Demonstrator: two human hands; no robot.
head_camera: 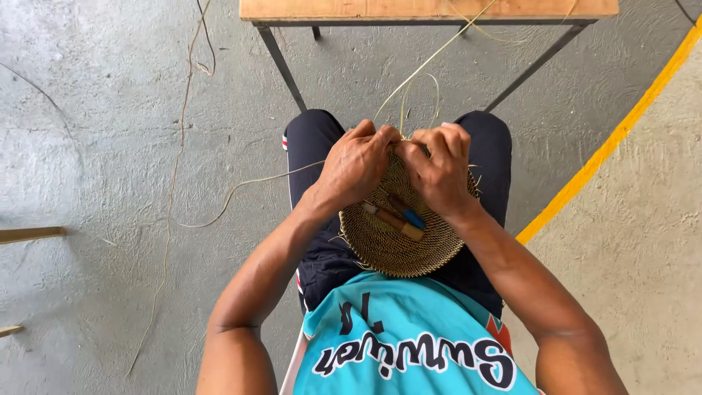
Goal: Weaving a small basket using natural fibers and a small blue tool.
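Both hands, left hand (356, 167) and right hand (442, 170), pinched shut on far rim of round tan woven basket (391, 245), braced on lap; pale fibre strand (431, 62) trails up from rim

From my remote seat I see a person wearing a turquoise sports shirt (409, 336) with bold white lettering outlined in black across the chest, plus an orange patch at one edge. Just beyond the shirt, dark navy shorts (322, 146) cover both thighs; a thin red and white stripe runs down the outer seam. Both forearms are bare from the shirt outward, with no sleeves, watch or bands. The left hand (355, 168) and right hand (442, 172) carry no gloves or rings.
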